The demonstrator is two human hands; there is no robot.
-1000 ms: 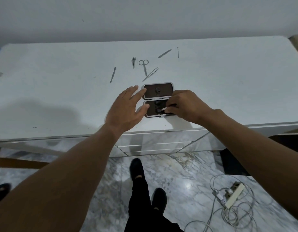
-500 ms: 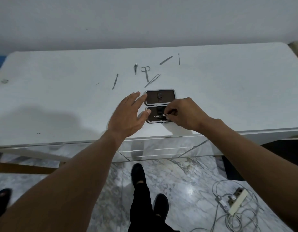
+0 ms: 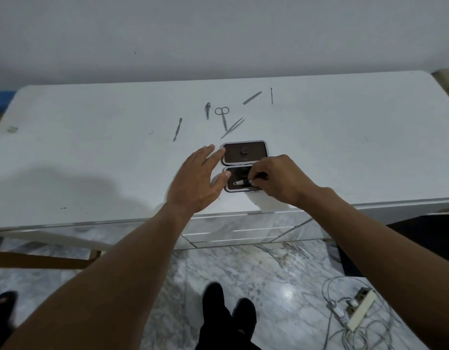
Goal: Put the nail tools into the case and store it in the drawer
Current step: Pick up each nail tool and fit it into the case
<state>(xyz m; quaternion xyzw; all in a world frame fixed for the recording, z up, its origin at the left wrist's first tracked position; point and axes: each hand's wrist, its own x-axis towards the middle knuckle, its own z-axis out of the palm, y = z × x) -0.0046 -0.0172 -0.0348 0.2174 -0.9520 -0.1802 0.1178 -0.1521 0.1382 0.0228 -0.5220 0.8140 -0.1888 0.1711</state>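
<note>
Silver tool (image 3: 239, 183) now seated in near half of case (image 3: 233, 152), centre frame, deeper than a second ago; right hand (image 3: 281, 180) pinches its end, left hand (image 3: 193, 183) flat, steadying case edge. Scissors (image 3: 222, 114) and five more unpacked, upper centre.

Open case (image 3: 244, 154) on white table (image 3: 92, 152), small tool (image 3: 239, 183) in right grip (image 3: 277, 181), left grip (image 3: 195, 181) flat beside it.

Open dark-lined case (image 3: 233, 154), one tool (image 3: 239, 183) inside, loose tools (image 3: 223, 118) beyond
</note>
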